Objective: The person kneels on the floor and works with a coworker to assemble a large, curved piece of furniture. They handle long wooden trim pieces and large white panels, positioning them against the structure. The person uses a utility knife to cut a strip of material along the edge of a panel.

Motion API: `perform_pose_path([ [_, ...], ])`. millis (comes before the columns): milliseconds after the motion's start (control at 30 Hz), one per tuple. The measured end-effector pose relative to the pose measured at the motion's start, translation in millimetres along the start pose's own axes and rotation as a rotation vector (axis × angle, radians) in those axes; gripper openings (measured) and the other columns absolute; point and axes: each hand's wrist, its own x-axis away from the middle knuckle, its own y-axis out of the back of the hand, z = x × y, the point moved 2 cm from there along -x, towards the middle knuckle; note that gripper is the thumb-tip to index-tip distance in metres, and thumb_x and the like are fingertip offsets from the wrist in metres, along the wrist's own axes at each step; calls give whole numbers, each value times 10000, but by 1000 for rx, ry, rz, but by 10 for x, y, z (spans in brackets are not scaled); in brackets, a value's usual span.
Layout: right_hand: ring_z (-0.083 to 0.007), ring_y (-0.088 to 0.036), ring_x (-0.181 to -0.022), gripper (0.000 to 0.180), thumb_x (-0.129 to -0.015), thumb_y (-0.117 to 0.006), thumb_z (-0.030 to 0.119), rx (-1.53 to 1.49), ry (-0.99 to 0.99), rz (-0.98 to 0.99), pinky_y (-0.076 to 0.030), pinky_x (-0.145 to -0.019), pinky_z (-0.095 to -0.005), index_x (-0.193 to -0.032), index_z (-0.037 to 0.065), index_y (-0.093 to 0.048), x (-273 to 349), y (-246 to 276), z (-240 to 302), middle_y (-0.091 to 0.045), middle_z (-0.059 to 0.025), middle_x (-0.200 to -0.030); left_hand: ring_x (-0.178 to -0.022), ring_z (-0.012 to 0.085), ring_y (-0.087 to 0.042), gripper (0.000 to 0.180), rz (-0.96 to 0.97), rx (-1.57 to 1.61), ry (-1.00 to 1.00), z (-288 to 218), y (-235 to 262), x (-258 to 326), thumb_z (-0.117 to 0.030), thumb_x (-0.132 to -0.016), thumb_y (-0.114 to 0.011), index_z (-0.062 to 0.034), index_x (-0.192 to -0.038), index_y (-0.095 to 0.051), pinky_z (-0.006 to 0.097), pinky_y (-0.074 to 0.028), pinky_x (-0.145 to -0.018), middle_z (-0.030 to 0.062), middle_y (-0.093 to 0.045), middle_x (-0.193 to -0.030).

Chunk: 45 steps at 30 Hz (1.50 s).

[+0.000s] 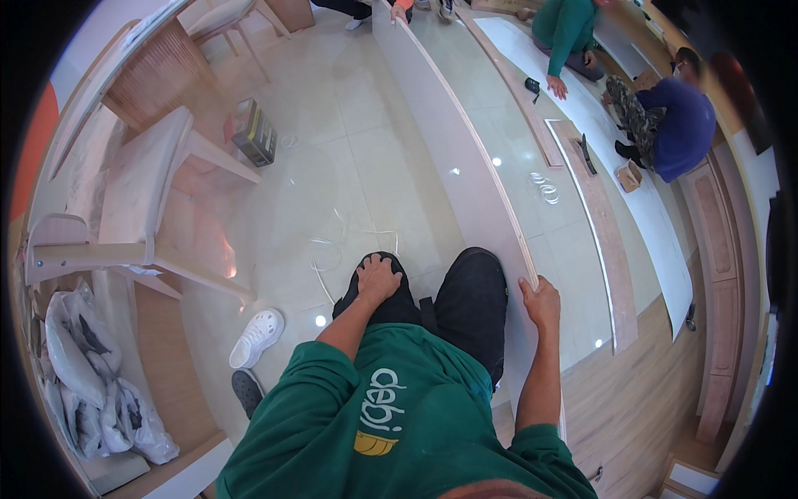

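The right hand (543,304) clasps a long, pale wooden panel (453,150); a loosened grip could tip it (left hand (378,279), released, rests on a black-trousered knee (402,291)).

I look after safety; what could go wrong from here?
The long board stands on edge, and at the near end only the right hand grips it, the left hand being off it; it might tip if that grip slips. Loose white loops on the floor could trip someone.
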Motion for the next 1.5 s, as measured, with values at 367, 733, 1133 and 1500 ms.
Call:
perform_pose_path([
  [367,-475,-673,-914,501,-925,-651,457,-13,-18,11,-530,-814,-511,-993,-37,-701,-37,-18,-59,-698,-291,-927,-1336,356,-453,565,2,-7,4,-25,8,-18,-424,-897,-658,-90,-1349,-596,551,-393,-1085,165,-505,-1390],
  [733,-469,-673,-920,491,-921,-647,458,-16,-43,34,-530,-823,-512,-996,-24,-705,-31,14,-13,-700,-287,-936,-1315,348,-463,516,-28,-3,-6,-1,-28,-6,-409,-904,-657,-70,-1292,-623,550,-394,-1069,153,-506,-1368],
  [1133,-478,-669,-915,503,-918,-653,461,-1,-30,21,-528,-822,-523,-977,-36,-698,-32,10,-24,-694,-301,-928,-1308,346,-466,527,-41,-22,-15,1,-49,-16,-414,-905,-659,-69,-1301,-615,553,-398,-1065,152,-505,-1367],
  [1500,-480,-669,-925,520,-923,-650,457,13,-24,31,-526,-837,-520,-992,-57,-696,-46,20,-8,-694,-308,-942,-1307,342,-469,517,-37,-27,-3,-12,-30,-13,-419,-912,-653,-77,-1297,-616,553,-402,-1061,148,-508,-1360],
])
